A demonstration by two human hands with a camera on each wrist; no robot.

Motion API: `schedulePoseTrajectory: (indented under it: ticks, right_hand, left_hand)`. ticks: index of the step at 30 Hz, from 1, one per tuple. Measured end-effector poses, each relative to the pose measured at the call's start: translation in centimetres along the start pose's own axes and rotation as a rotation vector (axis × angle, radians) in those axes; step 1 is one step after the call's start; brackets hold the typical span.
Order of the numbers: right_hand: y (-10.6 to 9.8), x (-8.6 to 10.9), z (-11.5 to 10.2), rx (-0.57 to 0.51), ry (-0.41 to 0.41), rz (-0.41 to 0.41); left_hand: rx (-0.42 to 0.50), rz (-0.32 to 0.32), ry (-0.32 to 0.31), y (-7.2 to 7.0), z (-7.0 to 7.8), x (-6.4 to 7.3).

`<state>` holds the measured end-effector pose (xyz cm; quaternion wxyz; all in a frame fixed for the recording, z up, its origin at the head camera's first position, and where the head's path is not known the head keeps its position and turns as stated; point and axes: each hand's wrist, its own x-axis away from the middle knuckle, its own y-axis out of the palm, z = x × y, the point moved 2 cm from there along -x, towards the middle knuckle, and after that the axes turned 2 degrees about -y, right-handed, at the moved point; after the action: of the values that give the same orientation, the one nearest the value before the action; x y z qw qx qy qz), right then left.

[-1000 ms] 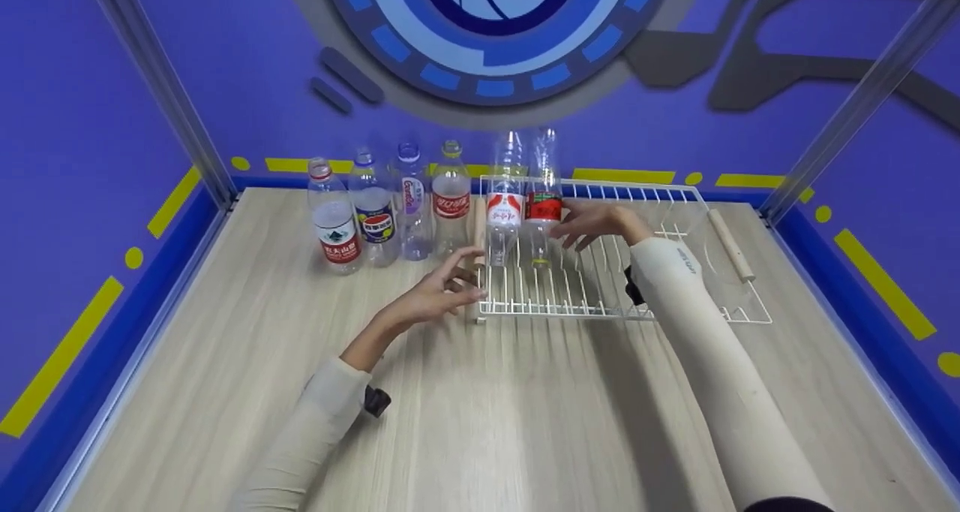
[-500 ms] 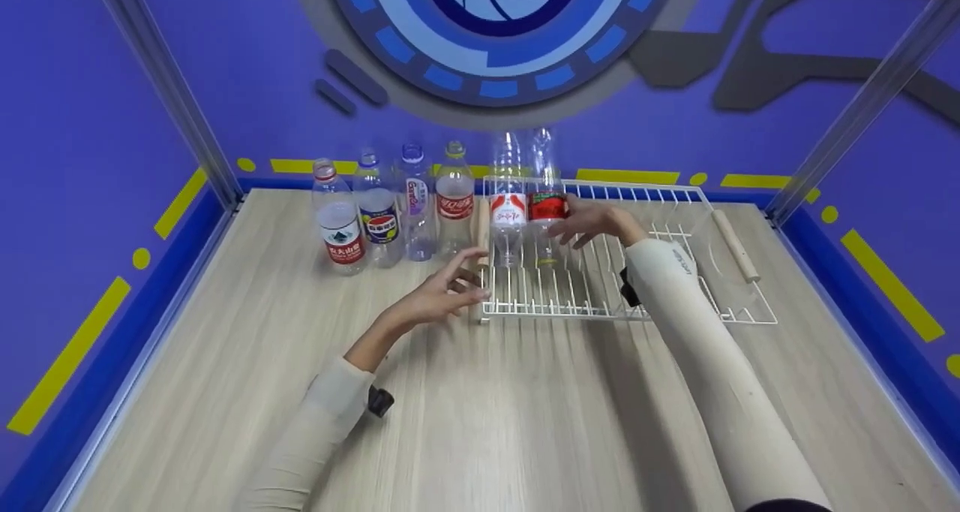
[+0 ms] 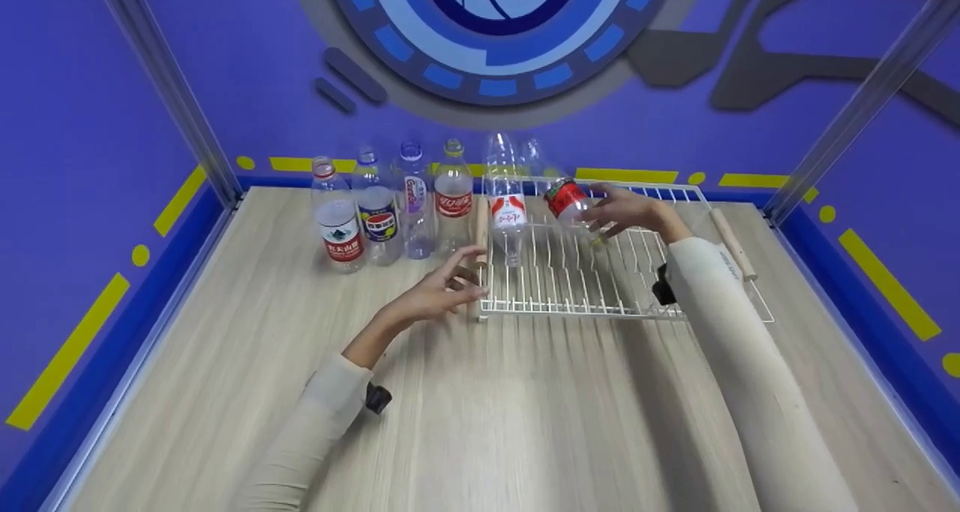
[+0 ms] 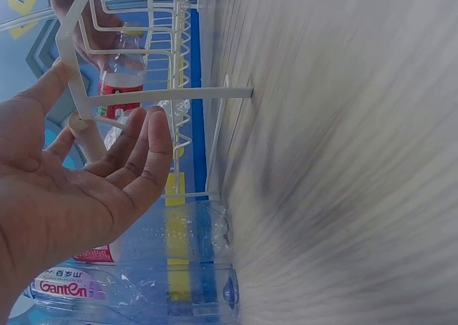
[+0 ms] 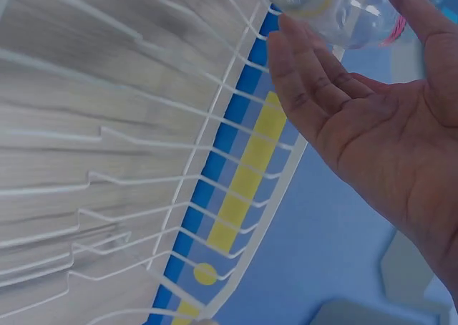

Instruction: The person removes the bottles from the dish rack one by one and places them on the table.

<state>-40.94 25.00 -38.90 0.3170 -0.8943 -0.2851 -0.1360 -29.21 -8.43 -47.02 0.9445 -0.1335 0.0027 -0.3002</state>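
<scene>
My right hand has its fingers and thumb about the neck end of a clear plastic bottle with a red label. Over the white wire rack, this bottle tilts neck down, its base toward the back left. Beside it a bottle with a red-and-white label stands upside down in the rack. My left hand touches the rack's front left corner with spread, relaxed fingers; the left wrist view shows the wooden handle's end between thumb and fingers.
Upright bottles stand left of the rack: a white-and-red labelled one, a Pepsi bottle, a Ganten bottle and a Coca-Cola bottle. A second wooden handle is on the rack's right end. Blue walls enclose the table.
My right hand has moved right, and the red-labelled bottle has gone from nearly upright to tilted, its neck shifted right. The bottle beside it leans slightly left. My left hand stays put.
</scene>
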Motion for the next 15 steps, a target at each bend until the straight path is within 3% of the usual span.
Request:
schedulePoseTrajectory:
  ticks: [15]
  right_hand:
    - [-3.4,3.3,4.3,-0.217,-0.086,0.187]
  left_hand:
    - [0.01,0.007,-0.016,0.1,-0.1,0.1]
